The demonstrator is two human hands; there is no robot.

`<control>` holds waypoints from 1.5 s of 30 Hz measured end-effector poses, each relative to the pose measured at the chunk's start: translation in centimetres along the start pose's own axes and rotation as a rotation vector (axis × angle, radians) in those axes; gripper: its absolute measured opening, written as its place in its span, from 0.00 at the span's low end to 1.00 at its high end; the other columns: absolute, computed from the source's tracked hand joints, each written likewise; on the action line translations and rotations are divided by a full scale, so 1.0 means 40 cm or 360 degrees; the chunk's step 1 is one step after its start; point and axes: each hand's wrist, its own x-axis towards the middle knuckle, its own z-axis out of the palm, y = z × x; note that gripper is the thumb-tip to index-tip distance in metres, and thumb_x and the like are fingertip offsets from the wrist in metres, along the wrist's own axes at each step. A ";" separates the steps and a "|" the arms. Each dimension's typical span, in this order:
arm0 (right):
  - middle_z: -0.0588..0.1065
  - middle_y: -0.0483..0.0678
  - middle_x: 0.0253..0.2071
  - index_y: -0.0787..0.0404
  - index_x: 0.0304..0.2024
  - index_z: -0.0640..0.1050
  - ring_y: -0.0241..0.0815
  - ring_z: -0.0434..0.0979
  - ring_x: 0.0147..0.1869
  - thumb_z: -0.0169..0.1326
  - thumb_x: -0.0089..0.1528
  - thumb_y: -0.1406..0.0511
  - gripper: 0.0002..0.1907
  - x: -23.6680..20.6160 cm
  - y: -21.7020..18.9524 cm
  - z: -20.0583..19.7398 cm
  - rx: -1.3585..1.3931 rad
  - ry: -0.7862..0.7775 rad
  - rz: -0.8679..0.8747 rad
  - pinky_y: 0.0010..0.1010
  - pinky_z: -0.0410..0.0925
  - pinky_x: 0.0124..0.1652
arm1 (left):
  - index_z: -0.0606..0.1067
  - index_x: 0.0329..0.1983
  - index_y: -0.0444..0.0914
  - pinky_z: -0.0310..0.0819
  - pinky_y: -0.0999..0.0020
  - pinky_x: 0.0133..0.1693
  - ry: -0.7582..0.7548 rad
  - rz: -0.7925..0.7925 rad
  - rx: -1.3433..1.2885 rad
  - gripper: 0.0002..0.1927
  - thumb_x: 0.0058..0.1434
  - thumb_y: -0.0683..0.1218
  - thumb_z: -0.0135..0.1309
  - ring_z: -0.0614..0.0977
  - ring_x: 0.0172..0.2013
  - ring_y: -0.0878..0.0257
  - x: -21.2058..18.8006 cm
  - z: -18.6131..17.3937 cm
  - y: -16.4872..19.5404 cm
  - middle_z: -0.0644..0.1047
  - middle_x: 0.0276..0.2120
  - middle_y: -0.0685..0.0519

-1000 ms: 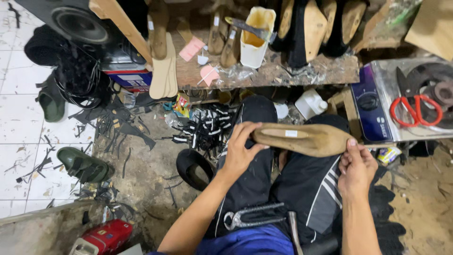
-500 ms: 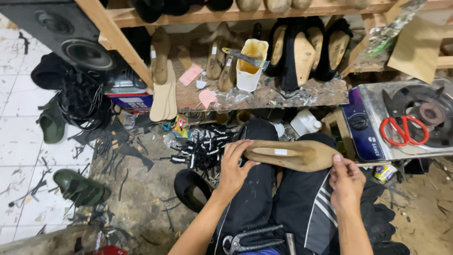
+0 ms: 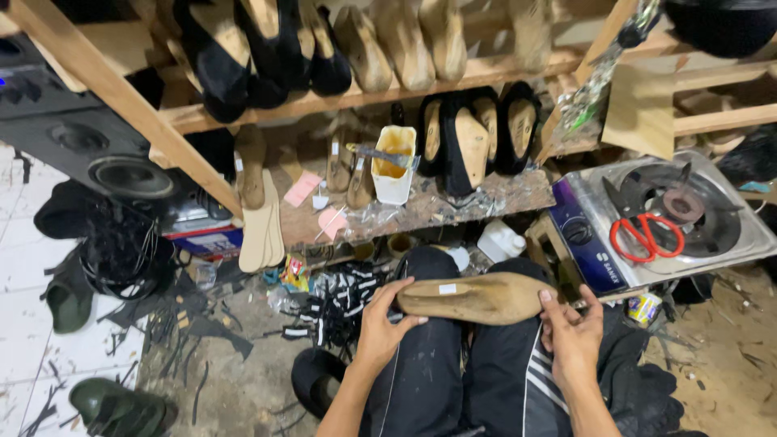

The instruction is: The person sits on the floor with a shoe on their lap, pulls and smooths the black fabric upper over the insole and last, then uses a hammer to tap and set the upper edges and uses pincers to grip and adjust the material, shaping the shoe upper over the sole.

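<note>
Both hands are holding a wooden shoe last [image 3: 473, 297] across the knees, lying on its side. The left hand [image 3: 380, 324] is gripping the blunt heel end, fingers curled over the top edge. The right hand [image 3: 573, 332] is pinching the pointed toe end, thumb up against the tip.

Progress: the last is looking bare, with no upper or sole on it that I can make out, so the shoe work on it is seeming barely started. It is plain tan wood, smooth, long and tapering, with a small white sticker on its side.

Finished-looking black shoes [image 3: 469, 133] are sitting on the shelf [image 3: 518, 194] ahead, next to a glue tub [image 3: 394, 162]. Red scissors [image 3: 647, 231] are lying on a stove [image 3: 728, 243] to the right.
</note>
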 end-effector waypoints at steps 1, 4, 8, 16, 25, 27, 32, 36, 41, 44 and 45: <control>0.73 0.45 0.27 0.60 0.69 0.57 0.30 0.66 0.22 0.62 0.58 0.64 0.41 0.001 0.002 -0.003 -0.0009 -0.0017 -0.0025 0.22 0.54 0.16 | 0.76 0.57 0.37 0.73 0.62 0.55 -0.0004 -0.0021 0.0004 0.36 0.41 0.39 0.72 0.80 0.53 0.50 0.000 -0.002 0.000 0.79 0.52 0.46; 0.73 0.47 0.28 0.61 0.71 0.57 0.31 0.65 0.23 0.59 0.62 0.64 0.38 0.000 0.015 -0.012 0.0010 -0.0050 -0.0095 0.22 0.55 0.17 | 0.76 0.56 0.38 0.74 0.63 0.54 0.0002 -0.0032 0.0001 0.36 0.40 0.39 0.72 0.81 0.52 0.52 -0.001 -0.005 0.000 0.80 0.51 0.46; 0.73 0.47 0.29 0.61 0.70 0.59 0.30 0.65 0.22 0.55 0.64 0.64 0.33 -0.001 0.035 -0.031 0.0044 -0.0073 -0.0134 0.23 0.56 0.17 | 0.76 0.59 0.39 0.73 0.64 0.54 -0.0021 -0.0220 -0.0049 0.37 0.41 0.40 0.73 0.82 0.51 0.55 -0.003 -0.006 -0.006 0.81 0.49 0.47; 0.74 0.48 0.27 0.63 0.65 0.67 0.30 0.65 0.20 0.54 0.62 0.69 0.27 -0.046 0.100 -0.093 -0.0178 -0.0054 -0.0366 0.22 0.57 0.18 | 0.69 0.67 0.43 0.74 0.65 0.50 -0.0004 -0.0479 -0.0130 0.48 0.40 0.40 0.75 0.79 0.49 0.55 -0.037 -0.003 -0.051 0.76 0.55 0.47; 0.75 0.46 0.29 0.63 0.57 0.75 0.30 0.66 0.22 0.55 0.63 0.69 0.19 -0.041 0.051 -0.126 -0.0271 0.0005 -0.0342 0.22 0.58 0.21 | 0.63 0.69 0.37 0.74 0.59 0.56 0.0259 -0.0460 -0.0016 0.47 0.45 0.44 0.70 0.78 0.57 0.52 -0.146 0.079 -0.135 0.72 0.61 0.43; 0.74 0.46 0.29 0.63 0.56 0.76 0.30 0.66 0.23 0.55 0.63 0.68 0.18 -0.043 0.019 -0.116 -0.0286 0.0006 -0.0341 0.22 0.57 0.22 | 0.60 0.70 0.34 0.70 0.54 0.58 0.0248 -0.0332 0.0223 0.50 0.45 0.47 0.70 0.76 0.58 0.45 -0.166 0.097 -0.142 0.70 0.61 0.38; 0.74 0.44 0.30 0.63 0.55 0.77 0.29 0.67 0.26 0.55 0.64 0.69 0.16 -0.045 -0.049 -0.079 -0.0242 -0.0039 -0.0398 0.20 0.61 0.25 | 0.53 0.70 0.23 0.58 0.44 0.62 0.0417 0.0269 0.0718 0.58 0.46 0.58 0.67 0.67 0.61 0.31 -0.180 0.154 -0.131 0.64 0.63 0.28; 0.75 0.44 0.29 0.61 0.54 0.78 0.29 0.66 0.25 0.55 0.64 0.68 0.15 -0.044 -0.086 -0.056 -0.0289 -0.0078 -0.0426 0.21 0.60 0.24 | 0.55 0.69 0.23 0.62 0.47 0.61 0.0490 0.0224 0.0715 0.58 0.42 0.57 0.67 0.70 0.61 0.34 -0.153 0.161 -0.117 0.68 0.61 0.29; 0.75 0.43 0.29 0.62 0.51 0.79 0.29 0.66 0.25 0.55 0.64 0.68 0.13 -0.023 -0.100 -0.045 -0.0282 -0.0058 -0.0472 0.21 0.60 0.24 | 0.58 0.68 0.23 0.71 0.53 0.58 0.0520 0.0182 0.0598 0.59 0.39 0.58 0.68 0.76 0.57 0.39 -0.116 0.148 -0.103 0.71 0.57 0.30; 0.75 0.43 0.29 0.62 0.52 0.80 0.28 0.66 0.26 0.55 0.64 0.69 0.13 0.007 -0.078 -0.048 -0.0253 -0.0073 -0.0451 0.20 0.60 0.24 | 0.60 0.67 0.24 0.70 0.52 0.58 0.0613 0.0215 0.0665 0.58 0.36 0.59 0.66 0.77 0.55 0.41 -0.100 0.147 -0.098 0.74 0.56 0.32; 0.75 0.43 0.29 0.62 0.52 0.80 0.28 0.66 0.26 0.55 0.64 0.69 0.14 0.015 -0.063 -0.050 -0.0244 -0.0078 -0.0439 0.20 0.60 0.25 | 0.60 0.67 0.24 0.70 0.53 0.58 0.0626 0.0267 0.0695 0.58 0.37 0.61 0.66 0.77 0.55 0.41 -0.095 0.147 -0.098 0.74 0.56 0.32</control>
